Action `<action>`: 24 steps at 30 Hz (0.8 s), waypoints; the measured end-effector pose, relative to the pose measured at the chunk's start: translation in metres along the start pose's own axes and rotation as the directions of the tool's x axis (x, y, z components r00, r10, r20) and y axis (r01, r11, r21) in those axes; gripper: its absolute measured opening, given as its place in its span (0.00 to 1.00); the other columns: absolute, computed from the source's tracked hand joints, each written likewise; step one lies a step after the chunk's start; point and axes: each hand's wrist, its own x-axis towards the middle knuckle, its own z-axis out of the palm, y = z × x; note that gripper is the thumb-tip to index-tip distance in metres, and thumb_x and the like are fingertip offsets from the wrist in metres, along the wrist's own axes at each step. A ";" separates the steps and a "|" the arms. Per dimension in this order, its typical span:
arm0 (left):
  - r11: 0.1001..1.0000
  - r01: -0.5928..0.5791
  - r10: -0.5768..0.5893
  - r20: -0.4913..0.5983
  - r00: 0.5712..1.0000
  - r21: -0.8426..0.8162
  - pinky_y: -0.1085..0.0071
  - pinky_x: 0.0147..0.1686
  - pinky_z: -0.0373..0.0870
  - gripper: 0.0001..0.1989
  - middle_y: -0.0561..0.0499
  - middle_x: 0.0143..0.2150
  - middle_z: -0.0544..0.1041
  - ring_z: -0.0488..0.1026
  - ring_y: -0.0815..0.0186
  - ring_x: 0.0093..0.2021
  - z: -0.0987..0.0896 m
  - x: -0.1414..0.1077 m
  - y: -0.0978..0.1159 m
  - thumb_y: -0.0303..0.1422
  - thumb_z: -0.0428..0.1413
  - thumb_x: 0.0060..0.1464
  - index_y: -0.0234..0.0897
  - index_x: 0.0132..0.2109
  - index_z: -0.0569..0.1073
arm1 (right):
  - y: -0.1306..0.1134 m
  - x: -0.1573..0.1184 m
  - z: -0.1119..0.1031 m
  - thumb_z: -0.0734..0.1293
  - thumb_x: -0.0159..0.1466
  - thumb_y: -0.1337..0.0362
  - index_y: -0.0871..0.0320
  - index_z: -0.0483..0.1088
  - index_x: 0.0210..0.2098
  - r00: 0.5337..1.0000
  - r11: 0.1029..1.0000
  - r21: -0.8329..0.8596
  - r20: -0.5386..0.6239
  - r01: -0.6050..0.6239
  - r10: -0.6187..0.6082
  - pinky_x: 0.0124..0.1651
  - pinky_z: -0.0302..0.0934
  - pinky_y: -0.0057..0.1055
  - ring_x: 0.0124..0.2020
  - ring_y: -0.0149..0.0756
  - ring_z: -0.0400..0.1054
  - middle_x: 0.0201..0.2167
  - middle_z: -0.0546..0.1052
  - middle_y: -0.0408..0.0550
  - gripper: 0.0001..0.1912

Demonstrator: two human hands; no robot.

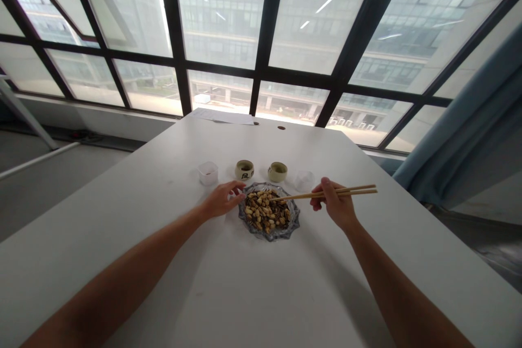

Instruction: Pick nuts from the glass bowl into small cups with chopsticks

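Our right grip (337, 204) is closed around a pair of wooden chopsticks (297, 196), their tips together among the pale nuts (263, 210) and dark seeds (282, 221) heaped in a scalloped glass bowl (294, 223). Our left grip (222, 199), half open with fingers curved and thumb apart, is at the bowl's left edge; whether it touches the glass, we cannot tell. The bowl sits upright on the white counter (244, 293), between our two forearms. Just beyond it we see two pale-green cups side by side, the left cup (244, 170) marked with dark characters, the right cup (278, 172) near it. A small clear container (208, 173) stands on the left of the cups, and a second clear container (304, 180) on the right. Papers (228, 117) lie at the counter's far end, before dark-framed windows (222, 11); a blue curtain (468, 103) hangs at right.
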 end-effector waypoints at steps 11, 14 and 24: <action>0.997 -0.008 0.011 -0.041 0.999 0.071 0.65 0.41 0.74 0.14 0.47 0.42 0.79 0.76 0.63 0.40 -0.001 0.004 -0.001 0.39 0.54 0.58 0.38 0.48 0.74 | -0.017 -0.005 0.004 0.68 0.56 0.36 0.59 0.71 0.20 0.993 1.000 0.023 0.120 0.005 -0.007 0.13 0.59 0.27 0.10 0.31 0.64 0.12 0.72 0.46 0.30; 0.979 0.021 0.029 -0.244 0.969 0.202 0.59 0.48 0.74 0.16 0.44 0.49 0.76 0.74 0.59 0.49 0.000 0.018 -0.002 0.38 0.56 0.56 0.39 0.51 0.71 | -0.007 0.002 0.001 0.68 0.55 0.36 0.59 0.71 0.21 0.999 0.996 0.086 0.014 -0.038 0.037 0.13 0.59 0.27 0.10 0.31 0.63 0.12 0.72 0.46 0.30; 0.910 0.377 -0.331 -0.246 0.911 0.172 0.49 0.55 0.70 0.42 0.31 0.57 0.72 0.72 0.47 0.56 0.023 0.079 -0.046 0.39 0.65 0.45 0.29 0.63 0.58 | 0.022 0.015 -0.005 0.67 0.58 0.37 0.58 0.68 0.23 0.988 0.981 0.187 -0.138 -0.044 0.070 0.13 0.59 0.27 0.11 0.30 0.63 0.13 0.72 0.45 0.28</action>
